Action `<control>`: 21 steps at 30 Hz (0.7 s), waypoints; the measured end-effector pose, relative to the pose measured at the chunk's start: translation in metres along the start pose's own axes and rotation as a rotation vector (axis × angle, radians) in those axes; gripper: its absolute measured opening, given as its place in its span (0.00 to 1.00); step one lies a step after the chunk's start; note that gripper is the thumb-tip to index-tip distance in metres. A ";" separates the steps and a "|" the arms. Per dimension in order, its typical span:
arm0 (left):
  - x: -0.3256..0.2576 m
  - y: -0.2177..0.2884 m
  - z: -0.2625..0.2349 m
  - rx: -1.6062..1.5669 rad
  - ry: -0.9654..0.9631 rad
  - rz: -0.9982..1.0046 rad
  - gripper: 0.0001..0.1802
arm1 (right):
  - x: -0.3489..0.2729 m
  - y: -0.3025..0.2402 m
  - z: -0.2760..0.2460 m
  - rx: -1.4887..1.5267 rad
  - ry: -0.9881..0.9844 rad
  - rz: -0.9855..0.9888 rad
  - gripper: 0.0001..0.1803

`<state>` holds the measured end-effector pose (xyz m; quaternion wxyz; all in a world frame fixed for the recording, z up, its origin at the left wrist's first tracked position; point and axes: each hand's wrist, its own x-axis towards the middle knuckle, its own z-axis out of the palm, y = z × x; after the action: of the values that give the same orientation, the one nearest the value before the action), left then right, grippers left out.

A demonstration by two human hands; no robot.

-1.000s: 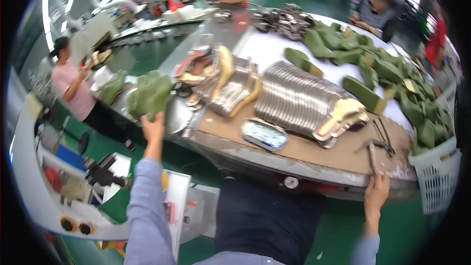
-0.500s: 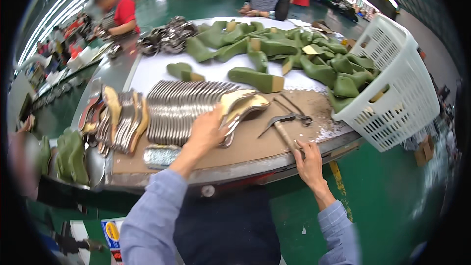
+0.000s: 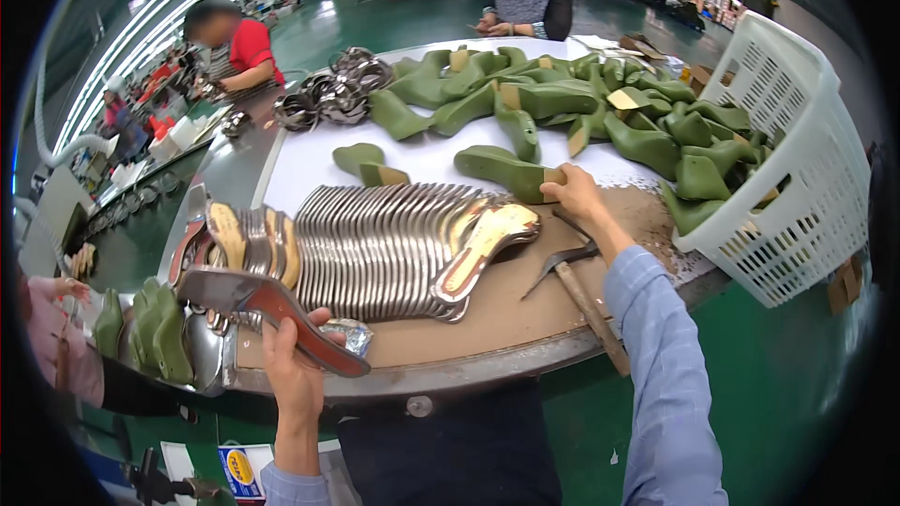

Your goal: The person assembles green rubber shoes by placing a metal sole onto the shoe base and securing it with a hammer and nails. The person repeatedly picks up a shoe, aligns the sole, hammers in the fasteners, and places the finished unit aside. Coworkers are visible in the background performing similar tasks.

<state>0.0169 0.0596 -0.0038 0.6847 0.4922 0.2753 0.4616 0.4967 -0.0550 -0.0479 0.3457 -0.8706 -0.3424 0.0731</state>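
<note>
My left hand (image 3: pixel 298 370) grips a curved, sole-shaped plate (image 3: pixel 234 292), grey with a red-brown face, above the table's near left part. My right hand (image 3: pixel 578 195) pinches the tan end of a green shoe last (image 3: pixel 492 165) lying on the white sheet. Between the hands stands a long row of shiny metal sole-shaped plates (image 3: pixel 370 244), with a yellowish one (image 3: pixel 492 234) at its right end. A shorter row (image 3: pixel 258 234) is to its left. Below my right forearm lies a hammer (image 3: pixel 586 309) with a wooden handle; other tool parts beside it are partly hidden by my arm.
A heap of green lasts (image 3: pixel 553 98) covers the far table, reaching a white slotted basket (image 3: pixel 797 159) at right. Shiny metal pieces (image 3: pixel 337 84) lie at far left. More lasts (image 3: pixel 155 337) stand near left. A person in red (image 3: pixel 251 47) and another (image 3: pixel 530 14) are beyond.
My right hand has left the hammer handle and reached forward onto the green last. My left hand has drawn back from the long row and now holds the red-brown plate.
</note>
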 end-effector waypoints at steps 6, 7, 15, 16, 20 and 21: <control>0.000 0.012 0.008 0.056 -0.068 0.082 0.21 | -0.011 -0.037 0.000 0.632 0.145 0.049 0.21; 0.001 0.013 0.016 0.094 -0.097 0.127 0.21 | -0.015 -0.050 -0.013 0.898 0.161 0.086 0.22; -0.010 0.035 0.076 0.778 -0.226 1.093 0.53 | -0.227 -0.156 -0.082 0.897 0.032 -0.135 0.21; -0.021 0.040 0.080 0.938 -0.273 1.048 0.54 | -0.254 -0.158 -0.080 0.883 -0.012 -0.132 0.19; -0.060 0.002 0.070 0.614 -0.320 1.127 0.54 | -0.331 -0.184 -0.063 1.143 -0.144 -0.148 0.17; -0.067 -0.006 0.052 0.525 -0.420 1.066 0.55 | -0.339 -0.182 -0.054 1.058 -0.151 -0.221 0.18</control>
<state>0.0342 -0.0229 0.0046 0.2564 0.7936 -0.0442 0.5500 0.1611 -0.2085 0.0740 0.7165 -0.5292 -0.3722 0.2611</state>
